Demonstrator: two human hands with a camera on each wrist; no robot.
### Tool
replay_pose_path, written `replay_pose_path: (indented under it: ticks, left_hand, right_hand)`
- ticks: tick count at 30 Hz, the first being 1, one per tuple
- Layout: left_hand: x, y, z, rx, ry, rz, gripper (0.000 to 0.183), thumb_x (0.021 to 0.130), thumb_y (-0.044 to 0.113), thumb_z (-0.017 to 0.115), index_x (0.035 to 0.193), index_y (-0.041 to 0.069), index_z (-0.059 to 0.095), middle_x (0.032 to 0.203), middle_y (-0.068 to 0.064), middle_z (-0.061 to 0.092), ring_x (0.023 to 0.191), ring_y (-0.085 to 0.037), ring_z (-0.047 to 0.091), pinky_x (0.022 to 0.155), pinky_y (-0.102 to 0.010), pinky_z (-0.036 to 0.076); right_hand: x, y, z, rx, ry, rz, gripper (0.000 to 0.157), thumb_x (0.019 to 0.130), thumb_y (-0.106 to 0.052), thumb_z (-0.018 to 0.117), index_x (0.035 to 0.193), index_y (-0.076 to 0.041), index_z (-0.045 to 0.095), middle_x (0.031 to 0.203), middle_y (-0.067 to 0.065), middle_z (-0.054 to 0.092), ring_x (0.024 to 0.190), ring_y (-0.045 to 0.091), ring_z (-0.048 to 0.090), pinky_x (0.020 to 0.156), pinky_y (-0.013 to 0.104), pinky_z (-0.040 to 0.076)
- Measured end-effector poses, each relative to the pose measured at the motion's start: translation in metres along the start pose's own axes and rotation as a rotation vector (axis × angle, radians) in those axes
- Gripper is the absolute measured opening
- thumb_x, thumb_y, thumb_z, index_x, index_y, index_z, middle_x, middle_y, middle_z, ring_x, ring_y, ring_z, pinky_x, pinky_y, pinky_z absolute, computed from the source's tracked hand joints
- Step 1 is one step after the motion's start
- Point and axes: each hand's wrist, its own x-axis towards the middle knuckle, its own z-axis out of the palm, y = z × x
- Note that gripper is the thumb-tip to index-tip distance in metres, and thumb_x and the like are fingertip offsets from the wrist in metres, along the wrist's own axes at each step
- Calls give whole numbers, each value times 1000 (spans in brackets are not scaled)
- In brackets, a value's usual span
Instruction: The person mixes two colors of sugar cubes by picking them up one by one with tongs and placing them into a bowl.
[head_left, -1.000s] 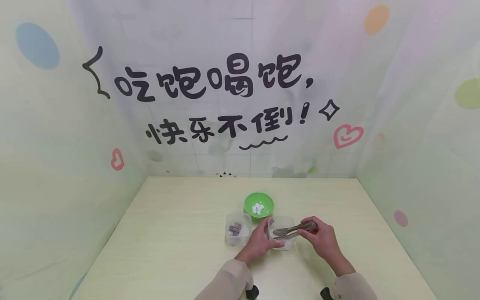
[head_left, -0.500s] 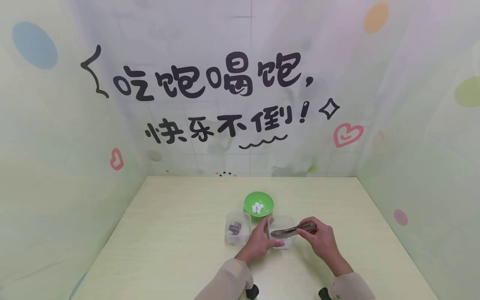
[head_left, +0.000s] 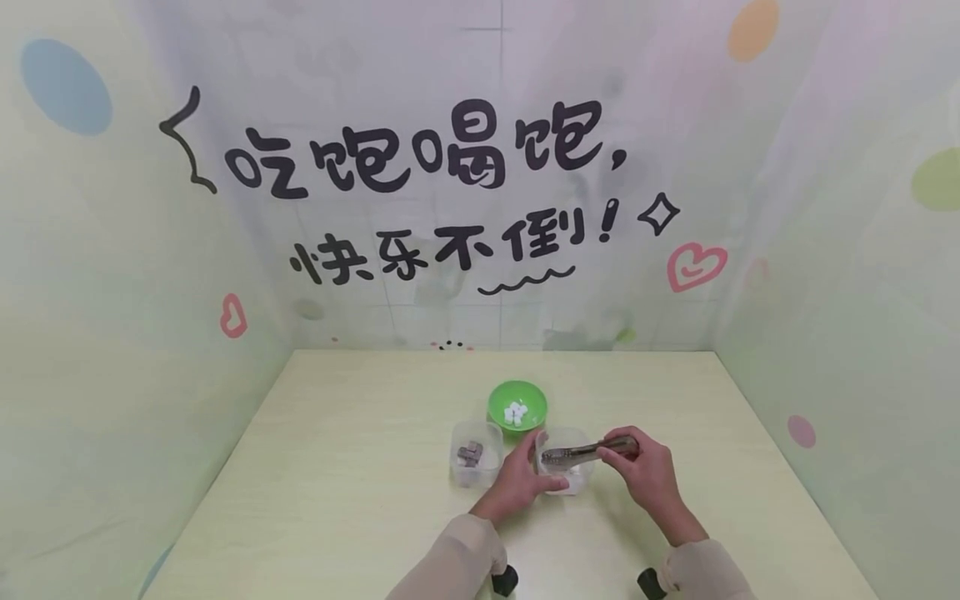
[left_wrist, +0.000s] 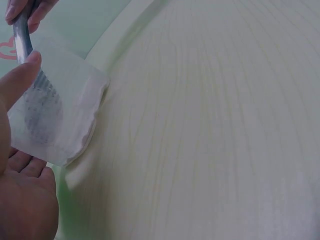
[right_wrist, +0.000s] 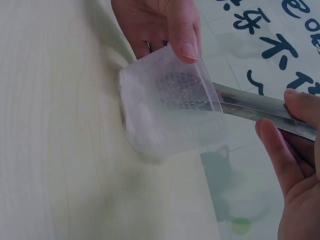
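Note:
My left hand [head_left: 517, 485] grips a clear plastic container [head_left: 581, 477] by its left side, the thumb across the near wall. White stuff [right_wrist: 137, 117] lies along the bottom of this container. Metal tongs [head_left: 581, 455] are pinched in my right hand [head_left: 651, 473], their arms squeezed together. The perforated tong heads [right_wrist: 182, 90] are inside the container, seen through its cloudy wall; whether they hold anything cannot be made out. Behind the container stands a green bowl [head_left: 538, 398] with several small white cubes [head_left: 515, 412] in it.
Left of my left hand stands a second clear container [head_left: 459, 477] with several dark purplish-brown blocks [head_left: 470, 454]. All of it is on a pale wooden table [head_left: 337, 467]. A printed curtain [head_left: 420, 317] hangs behind and at both sides.
A second ago the arms of the tongs were spread; now they are pressed together. The tongs and right hand have risen slightly. My left hand keeps its hold on the container.

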Motion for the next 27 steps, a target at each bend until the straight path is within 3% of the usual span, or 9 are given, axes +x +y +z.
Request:
replay_pose_path:
  ticks: [8,17,27]
  left_hand:
    - [2,1,1,5,-3,0,94,72,23,87,148,4,35,148,-16,41,138,-34,34,114,-46,27]
    - [1,0,2,-9,2,16,95,72,19,87,148,3,33,148,-16,42,138,-35,34,114,-47,27]
    - [1,-1,2,6,15,-3,96,72,23,87,149,7,33,150,-17,39,138,-36,34,113,-47,29]
  right_hand:
    - [3,-1,-4,26,58,-1,18,80,-6,79,92,-4,67,74,5,72,64,11,68,52,19,51]
    - [6,-6,-7,85,109,28,19,80,-4,78,95,0,67,77,10,72,66,1,66,53,15,49]
    - [10,-48,-12,90,162,22,18,79,5,76,94,8,66,76,19,71,64,-2,64,50,14,43]
